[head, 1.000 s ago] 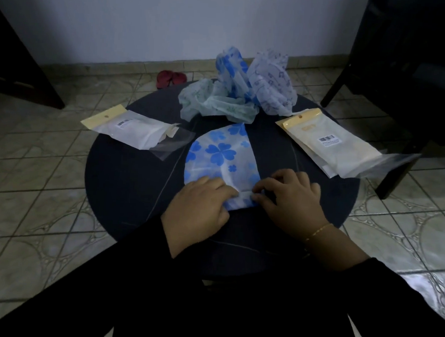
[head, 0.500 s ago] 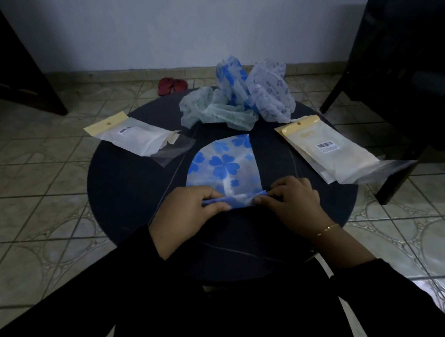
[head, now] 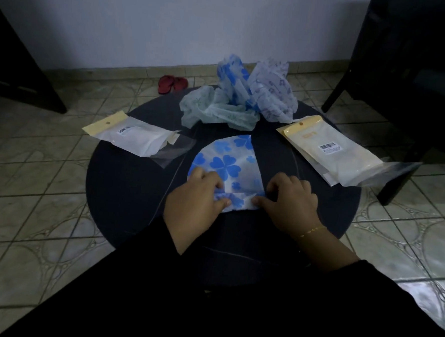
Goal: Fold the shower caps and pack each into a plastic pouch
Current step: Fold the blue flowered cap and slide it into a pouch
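**Blue clover cap pressed flat at a round table**

On a dark round table (head: 126, 186) in a dim tiled room, a person in black sleeves bends over a shower cap (head: 227, 163) printed with blue clover shapes; the cap lies flat at the table's middle, its near edge turned up into a narrow fold. The left hand (head: 196, 203) grips the left end of that fold, thumb beneath and fingers curled over the top; the right hand (head: 289, 203) pinches the right end the same way, a thin gold bracelet (head: 311, 231) at its wrist; both hands hold the cap and nothing else.

Beyond the cap, at the far edge of the table, a heap of unfolded shower caps (head: 236, 101) stands crumpled, pale green, blue-flowered and white-patterned pieces touching one another; to the left lies a plastic pouch (head: 135, 134) with a yellow header and a barcode label, its clear flap open toward the cap; to the right a stack of plastic pouches (head: 339, 154) with yellow headers overhangs the table's rim.

On the floor behind the table, by the wall, sits a pair of red sandals (head: 172, 84); dark furniture (head: 409, 75) rises at the right.
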`<state>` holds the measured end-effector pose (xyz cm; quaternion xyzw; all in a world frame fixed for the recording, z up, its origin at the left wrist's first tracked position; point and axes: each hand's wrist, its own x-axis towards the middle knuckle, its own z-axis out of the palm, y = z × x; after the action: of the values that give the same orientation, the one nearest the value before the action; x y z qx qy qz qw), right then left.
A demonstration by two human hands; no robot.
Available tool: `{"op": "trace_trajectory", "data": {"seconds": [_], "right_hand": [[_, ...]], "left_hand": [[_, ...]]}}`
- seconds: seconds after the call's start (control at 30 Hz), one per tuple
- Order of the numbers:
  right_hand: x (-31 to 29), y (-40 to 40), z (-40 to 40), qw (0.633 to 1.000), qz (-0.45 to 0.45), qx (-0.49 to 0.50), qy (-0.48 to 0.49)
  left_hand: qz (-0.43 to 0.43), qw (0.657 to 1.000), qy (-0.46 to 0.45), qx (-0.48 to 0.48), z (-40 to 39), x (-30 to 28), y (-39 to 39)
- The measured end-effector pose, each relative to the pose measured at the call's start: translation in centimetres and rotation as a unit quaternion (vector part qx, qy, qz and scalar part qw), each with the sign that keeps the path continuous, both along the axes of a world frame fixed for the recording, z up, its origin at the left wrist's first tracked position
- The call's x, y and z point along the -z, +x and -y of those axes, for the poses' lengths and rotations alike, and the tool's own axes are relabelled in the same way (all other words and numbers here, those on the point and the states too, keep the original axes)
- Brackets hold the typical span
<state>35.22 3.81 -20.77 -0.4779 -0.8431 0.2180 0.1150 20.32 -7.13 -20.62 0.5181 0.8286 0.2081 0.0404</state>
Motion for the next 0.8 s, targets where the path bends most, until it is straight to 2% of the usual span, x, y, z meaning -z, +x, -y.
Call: {"op": "trace_trajectory", "data": {"seconds": [0.07, 0.13, 0.27, 0.33, 0.47, 0.57, 0.67, 0.8], "right_hand": [[0.2, 0.1, 0.2, 0.999, 0.012, -0.029, 0.022], [0.4, 0.2, 0.1, 0.997, 0.029, -0.049, 0.051], [0.7, 0.8, -0.3, 0.991, 0.057, -0.072, 0.095], [0.6, 1.2, -0.6, 0.99, 0.063, -0.092, 0.087], [0.1, 2.0, -1.0, 0.985, 0.087, -0.14, 0.049], [-0.1, 2.6, -1.0, 0.98, 0.089, -0.166, 0.064], [0.0, 2.8, -0.8, 0.978, 0.064, -0.177, 0.086], [-0.1, 2.0, -0.8, 0.99, 0.033, -0.134, 0.04]], "left_hand": [[-0.09, 0.995, 0.027, 0.045, 0.0, 0.4, 0.1], [-0.141, 0.986, 0.037, 0.08, 0.0, 0.6, 0.0], [-0.094, 0.989, -0.026, 0.109, 0.3, 0.8, -1.3], [-0.077, 0.986, -0.042, 0.141, 0.6, 0.8, -1.8], [-0.089, 0.984, 0.017, 0.153, 1.3, 1.1, -2.2], [-0.107, 0.982, 0.075, 0.136, 1.9, 1.5, -1.8], [-0.057, 0.983, 0.112, 0.133, 2.3, 1.2, -1.5], [0.086, 0.989, 0.101, 0.058, 2.0, 0.7, -1.5]]}}
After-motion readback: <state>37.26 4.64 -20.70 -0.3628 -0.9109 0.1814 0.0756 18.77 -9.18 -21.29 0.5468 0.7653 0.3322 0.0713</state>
